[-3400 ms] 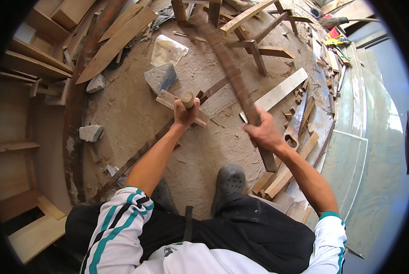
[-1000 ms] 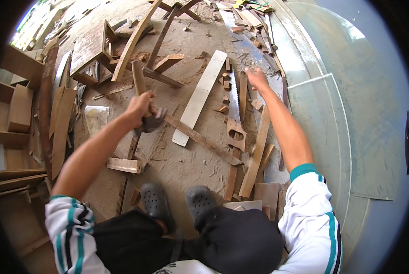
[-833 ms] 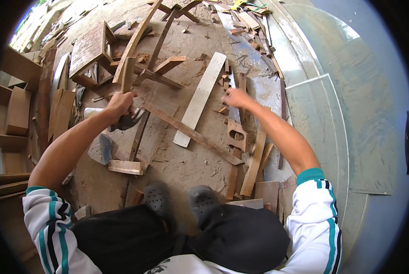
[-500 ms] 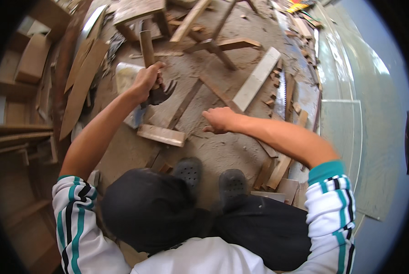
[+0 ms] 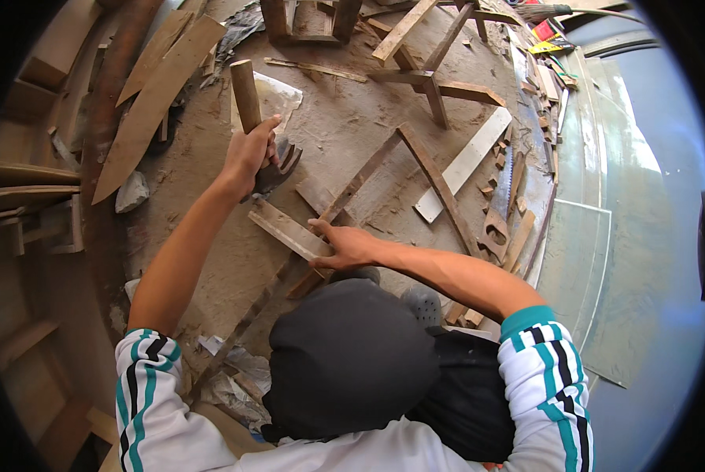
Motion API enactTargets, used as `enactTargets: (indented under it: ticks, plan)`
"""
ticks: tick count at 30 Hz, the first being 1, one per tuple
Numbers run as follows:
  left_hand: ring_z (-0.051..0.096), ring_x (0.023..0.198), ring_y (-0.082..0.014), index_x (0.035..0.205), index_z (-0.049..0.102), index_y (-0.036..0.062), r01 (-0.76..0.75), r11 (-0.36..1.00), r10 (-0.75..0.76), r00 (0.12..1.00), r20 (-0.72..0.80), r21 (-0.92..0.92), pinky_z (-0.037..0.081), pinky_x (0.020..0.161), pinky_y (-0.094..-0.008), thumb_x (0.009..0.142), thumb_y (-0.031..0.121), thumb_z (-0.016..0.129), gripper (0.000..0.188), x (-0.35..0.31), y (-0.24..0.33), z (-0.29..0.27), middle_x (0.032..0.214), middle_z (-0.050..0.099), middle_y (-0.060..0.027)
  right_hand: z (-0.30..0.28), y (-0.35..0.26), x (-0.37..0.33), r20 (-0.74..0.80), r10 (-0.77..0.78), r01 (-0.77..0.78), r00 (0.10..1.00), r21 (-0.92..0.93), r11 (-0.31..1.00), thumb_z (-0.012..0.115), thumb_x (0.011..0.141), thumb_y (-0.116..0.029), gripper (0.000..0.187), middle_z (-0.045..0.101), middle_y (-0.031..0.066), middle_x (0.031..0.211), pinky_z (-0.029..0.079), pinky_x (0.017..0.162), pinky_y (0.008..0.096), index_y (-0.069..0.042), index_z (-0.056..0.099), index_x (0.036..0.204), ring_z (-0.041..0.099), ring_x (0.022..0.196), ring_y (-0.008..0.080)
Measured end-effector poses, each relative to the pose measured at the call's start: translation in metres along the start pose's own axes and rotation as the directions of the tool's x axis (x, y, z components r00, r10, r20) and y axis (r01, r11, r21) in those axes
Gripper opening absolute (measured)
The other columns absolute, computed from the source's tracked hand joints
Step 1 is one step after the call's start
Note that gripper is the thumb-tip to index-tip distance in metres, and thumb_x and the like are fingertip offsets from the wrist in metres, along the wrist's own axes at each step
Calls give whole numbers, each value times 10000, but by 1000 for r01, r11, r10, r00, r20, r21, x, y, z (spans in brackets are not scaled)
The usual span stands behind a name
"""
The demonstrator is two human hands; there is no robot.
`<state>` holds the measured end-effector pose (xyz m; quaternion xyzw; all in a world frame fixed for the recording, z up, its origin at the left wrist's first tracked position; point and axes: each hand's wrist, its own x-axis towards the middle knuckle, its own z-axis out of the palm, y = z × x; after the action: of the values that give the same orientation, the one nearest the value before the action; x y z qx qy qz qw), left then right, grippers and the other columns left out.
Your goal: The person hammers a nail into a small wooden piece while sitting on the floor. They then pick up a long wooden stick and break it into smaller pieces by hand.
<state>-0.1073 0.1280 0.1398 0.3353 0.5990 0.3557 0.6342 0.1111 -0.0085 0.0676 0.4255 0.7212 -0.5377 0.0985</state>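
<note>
A claw hammer is held in my left hand, closed low on the handle next to the head. Its wooden handle points up and away, and the dark claw sticks out to the right. My right hand grips the right end of a short wooden block, fingers spread over its two long sides. The block lies across a long dark strip of a wooden frame. From that strip's far end, a second strip angles back to the right. My right forearm hides part of the frame.
A handsaw lies on the right beside small wood offcuts. A pale board lies left of it. Crossed wooden legs stand farther off. Glass sheets lie at the right. Thin boards and a cabinet frame are at the left.
My right hand has moved left and taken hold of the block's end. The frame now reaches farther under the block and toward me. My left hand still holds the hammer. The view has shifted.
</note>
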Motion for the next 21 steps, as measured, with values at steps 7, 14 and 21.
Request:
enactTargets:
  ticks: [7, 14, 21]
  plan:
    - [513, 522, -153, 659, 499, 135, -44, 994, 49, 997, 52, -98, 440, 561, -300, 930, 374, 677, 403, 15, -2, 33, 568, 475, 0, -10, 15, 16, -76, -322, 280, 944, -337, 899, 703, 738, -175, 630, 626, 170, 1206, 507, 927, 481, -139, 534, 1344, 602, 1165, 376]
    - [508, 527, -136, 679, 499, 142, -103, 991, 108, 993, 50, -82, 444, 567, -296, 929, 385, 693, 398, 21, 23, 51, 580, 476, 10, -44, 15, 8, 257, -428, 494, 866, -571, 656, 659, 784, -190, 554, 613, 66, 1236, 465, 972, 437, -235, 576, 1330, 553, 1226, 281]
    - [493, 501, -114, 714, 517, 127, -168, 980, 172, 985, -32, 108, 415, 525, -284, 938, 392, 685, 386, 10, 49, 38, 582, 488, 20, -90, 15, 6, 368, -245, 442, 897, -750, 493, 590, 960, -506, 738, 304, 78, 1633, 241, 1206, 495, -311, 268, 1594, 297, 1493, 264]
